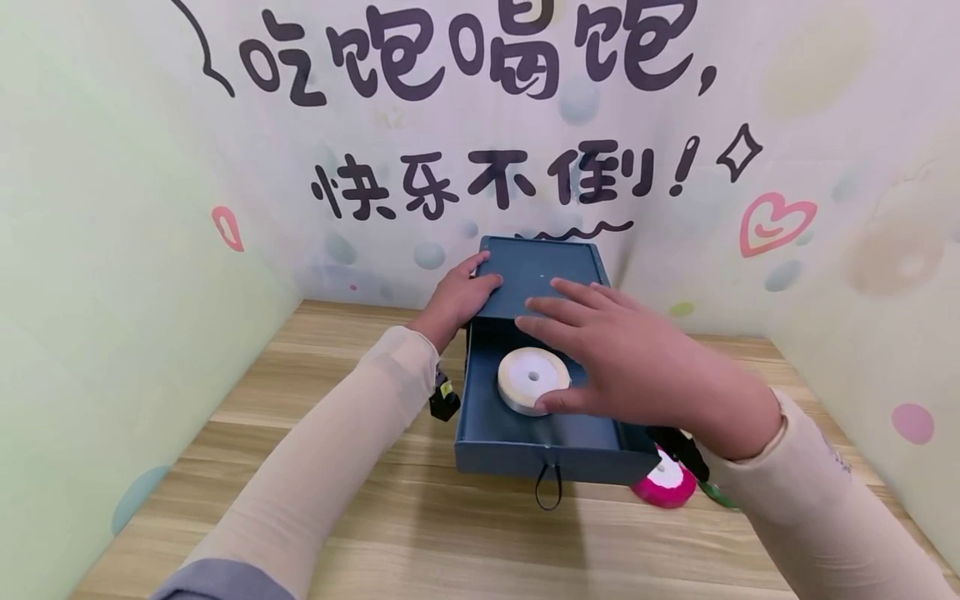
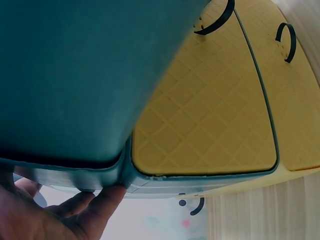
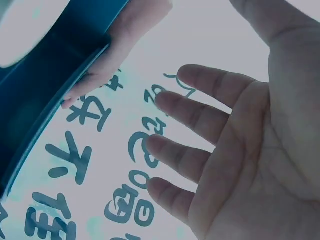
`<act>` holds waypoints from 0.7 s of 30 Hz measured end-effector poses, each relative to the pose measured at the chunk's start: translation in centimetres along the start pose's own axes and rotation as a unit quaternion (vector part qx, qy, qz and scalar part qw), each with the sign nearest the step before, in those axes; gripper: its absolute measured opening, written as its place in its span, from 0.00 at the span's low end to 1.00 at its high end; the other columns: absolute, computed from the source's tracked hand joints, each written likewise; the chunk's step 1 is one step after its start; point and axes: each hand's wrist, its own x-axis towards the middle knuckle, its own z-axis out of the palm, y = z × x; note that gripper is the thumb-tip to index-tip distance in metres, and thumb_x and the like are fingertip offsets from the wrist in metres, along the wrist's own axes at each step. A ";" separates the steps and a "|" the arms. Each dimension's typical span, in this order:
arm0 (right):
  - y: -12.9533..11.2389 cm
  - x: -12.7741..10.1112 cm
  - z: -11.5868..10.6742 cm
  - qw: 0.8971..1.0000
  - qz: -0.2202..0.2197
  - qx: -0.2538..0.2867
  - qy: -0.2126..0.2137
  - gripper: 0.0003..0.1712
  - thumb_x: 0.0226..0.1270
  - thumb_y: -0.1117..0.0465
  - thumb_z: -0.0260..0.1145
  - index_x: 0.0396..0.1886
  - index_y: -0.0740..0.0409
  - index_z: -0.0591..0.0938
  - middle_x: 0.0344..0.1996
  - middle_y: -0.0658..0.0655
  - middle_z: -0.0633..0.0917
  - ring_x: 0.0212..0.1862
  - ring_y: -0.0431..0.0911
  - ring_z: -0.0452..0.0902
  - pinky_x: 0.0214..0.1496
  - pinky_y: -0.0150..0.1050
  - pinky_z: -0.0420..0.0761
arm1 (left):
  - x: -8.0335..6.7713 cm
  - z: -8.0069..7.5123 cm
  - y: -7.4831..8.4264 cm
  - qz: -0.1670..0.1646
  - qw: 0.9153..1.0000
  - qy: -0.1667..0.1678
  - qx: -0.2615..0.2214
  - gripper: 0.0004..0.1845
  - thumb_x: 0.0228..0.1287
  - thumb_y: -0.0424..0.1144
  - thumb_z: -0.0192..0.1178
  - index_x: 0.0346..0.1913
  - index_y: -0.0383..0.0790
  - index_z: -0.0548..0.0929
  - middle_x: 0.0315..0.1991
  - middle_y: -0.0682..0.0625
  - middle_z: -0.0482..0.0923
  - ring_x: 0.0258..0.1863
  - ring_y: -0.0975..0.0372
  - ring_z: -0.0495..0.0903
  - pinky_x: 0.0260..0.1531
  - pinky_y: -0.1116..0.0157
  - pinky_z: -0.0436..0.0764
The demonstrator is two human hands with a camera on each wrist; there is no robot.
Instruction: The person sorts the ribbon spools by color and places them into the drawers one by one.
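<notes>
A dark blue drawer [image 1: 495,454] with a small black loop pull stands out of the box of drawers [image 1: 536,271]. A cream ribbon roll [image 1: 525,367] lies flat inside it. My left hand [image 1: 455,296] rests on the top left edge of the box, its fingers laid over the lid. In the left wrist view, those fingers [image 2: 102,205] touch the box rim. Over the right part of the drawer hovers my right hand [image 1: 622,350], its fingers spread. Its thumb overlaps the roll's edge in the head view; contact is unclear. The palm [image 3: 255,155] holds nothing.
Beside the drawer, partly hidden by my right arm, lie a pink ribbon roll [image 1: 667,487] and a green one [image 1: 718,495]. Yellow quilted drawer fronts [image 2: 210,110] with black loops show on the box's side. A lettered wall [image 1: 450,179] stands close behind.
</notes>
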 end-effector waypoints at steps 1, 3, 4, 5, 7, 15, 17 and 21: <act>-0.2 -0.3 0.2 1.000 -0.004 -0.002 0.008 0.48 0.56 0.30 0.68 0.71 0.52 0.73 0.70 0.58 0.71 0.74 0.61 0.55 0.71 0.62 0.58 | 0.0 0.0 0.0 0.000 1.000 0.000 0.002 0.31 0.73 0.51 0.53 0.77 0.61 0.62 0.78 0.49 0.53 0.72 0.52 0.59 0.68 0.52 0.63; -0.7 -0.9 0.5 1.000 -0.010 -0.008 0.021 0.49 0.57 0.29 0.66 0.72 0.52 0.72 0.71 0.59 0.70 0.74 0.62 0.55 0.70 0.63 0.58 | 0.0 0.0 0.0 0.003 1.000 -0.002 0.004 0.31 0.73 0.52 0.53 0.77 0.61 0.61 0.78 0.49 0.53 0.73 0.52 0.59 0.68 0.52 0.63; -0.9 -1.3 0.7 0.999 -0.013 -0.012 0.028 0.49 0.58 0.28 0.65 0.72 0.52 0.72 0.71 0.60 0.69 0.74 0.62 0.55 0.70 0.63 0.58 | 0.0 0.0 0.0 0.003 1.000 -0.002 0.005 0.31 0.73 0.52 0.53 0.77 0.61 0.61 0.78 0.49 0.53 0.73 0.52 0.59 0.68 0.52 0.63; -1.2 -1.7 0.8 0.999 -0.014 -0.016 0.034 0.49 0.59 0.27 0.63 0.72 0.52 0.72 0.72 0.60 0.68 0.75 0.61 0.54 0.70 0.63 0.58 | 0.0 0.0 0.0 0.003 1.000 -0.003 0.006 0.31 0.73 0.51 0.53 0.77 0.61 0.61 0.78 0.49 0.52 0.73 0.52 0.59 0.68 0.52 0.63; -1.6 -2.3 1.0 0.998 -0.015 -0.027 0.046 0.49 0.60 0.26 0.60 0.73 0.52 0.71 0.72 0.60 0.68 0.75 0.61 0.53 0.70 0.63 0.58 | 0.0 0.1 0.0 0.004 1.000 -0.002 0.007 0.31 0.73 0.51 0.53 0.77 0.60 0.61 0.78 0.49 0.53 0.73 0.52 0.59 0.68 0.53 0.63; -2.3 -3.7 1.2 0.996 -0.020 -0.047 0.077 0.49 0.62 0.24 0.56 0.73 0.51 0.71 0.72 0.61 0.67 0.75 0.60 0.54 0.69 0.61 0.60 | 0.1 0.0 0.2 -0.002 1.000 0.004 0.005 0.31 0.73 0.51 0.53 0.76 0.61 0.62 0.78 0.49 0.53 0.73 0.52 0.58 0.69 0.52 0.61; -2.6 -3.9 1.6 0.996 -0.010 -0.045 0.074 0.49 0.62 0.24 0.56 0.73 0.51 0.70 0.72 0.61 0.67 0.75 0.60 0.53 0.70 0.61 0.60 | 0.2 0.0 0.1 -0.002 1.000 0.003 0.004 0.31 0.73 0.51 0.53 0.77 0.60 0.62 0.78 0.49 0.53 0.73 0.52 0.58 0.69 0.52 0.61; -3.1 -4.0 2.9 0.996 0.032 -0.050 0.069 0.50 0.64 0.23 0.52 0.74 0.52 0.69 0.73 0.61 0.66 0.75 0.61 0.53 0.70 0.60 0.60 | 0.1 0.0 0.0 -0.002 1.000 -0.005 -0.001 0.31 0.73 0.51 0.53 0.77 0.61 0.61 0.78 0.49 0.52 0.73 0.52 0.58 0.69 0.52 0.62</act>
